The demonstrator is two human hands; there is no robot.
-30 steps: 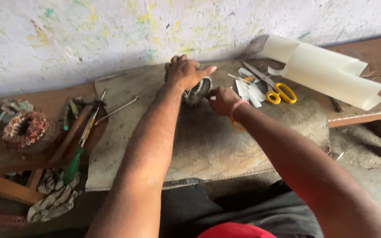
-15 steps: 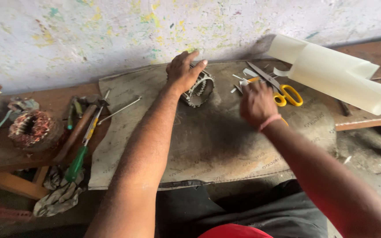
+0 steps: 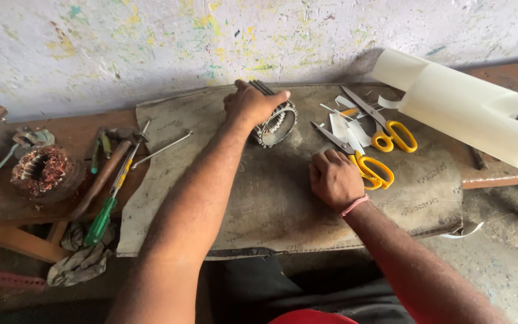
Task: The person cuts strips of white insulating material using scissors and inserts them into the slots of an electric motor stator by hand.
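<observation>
While the left hand (image 3: 253,105) grips the stator (image 3: 276,124) at the mat's (image 3: 271,204) far edge, work pauses.
Right hand (image 3: 333,177), fingers curled shut and holding nothing visible, has dropped beside yellow scissors (image 3: 367,165); pale sheet roll (image 3: 469,108) lies at the right corner.

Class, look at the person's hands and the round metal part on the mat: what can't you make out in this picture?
Head view:
- motor stator: left side hidden under left hand.
- Right hand: fingers curled under, grip unclear.
- Nearer scissors: handle partly behind that hand.
- Cream sheet roll: cut off by right edge.

green screwdriver (image 3: 102,221) – copper-wound coil (image 3: 44,172) | rolled pale sheet (image 3: 469,108) – rag (image 3: 79,265)
</observation>
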